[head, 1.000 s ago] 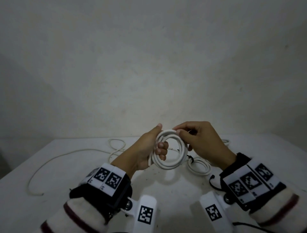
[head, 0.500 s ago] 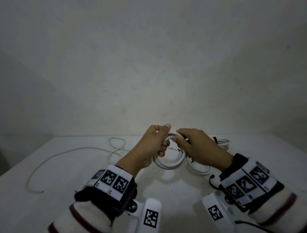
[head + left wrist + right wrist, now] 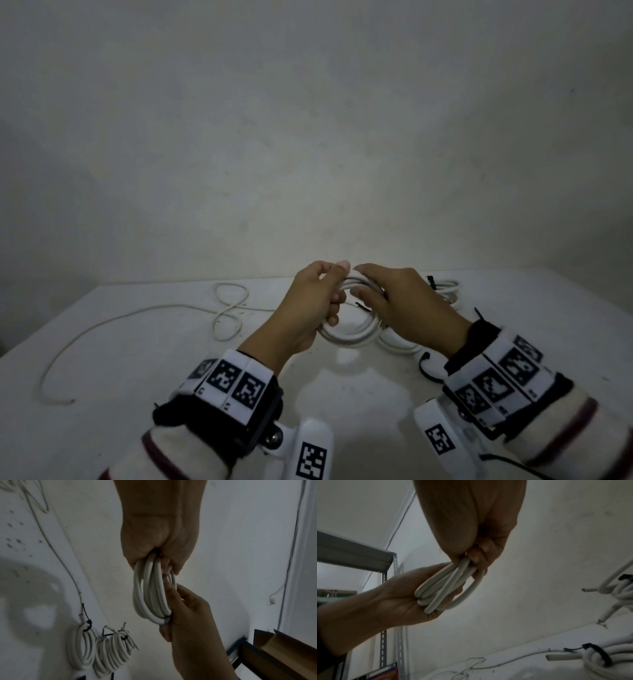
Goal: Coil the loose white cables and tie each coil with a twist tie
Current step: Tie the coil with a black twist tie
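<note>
White cable, wound into a coil point(image 3: 349, 334) of several loops, hangs above the pale surface point(image 3: 137, 394) between my two hands. My left hand point(image 3: 310, 310) has its grip clamped on the coil's left side, fingers curled through the loops and thumb up near the top. My right hand point(image 3: 407, 310) reaches in from the other side, knuckles up, fingers curled over the upper right of the same coil and closed on it; a thin dark tie point(image 3: 363, 306) shows just under its fingertips. Both wrists carry bands printed with black-and-white markers. Two finished coils lie on the surface beside my right hand, each bound with a black tie: one point(image 3: 81, 647) nearer me, one point(image 3: 113, 649) behind it. One loose cable point(image 3: 137, 313) still trails across the left of the surface, looped in a figure eight at its far end. A metal shelf point(image 3: 351, 555) stands off to my left.
</note>
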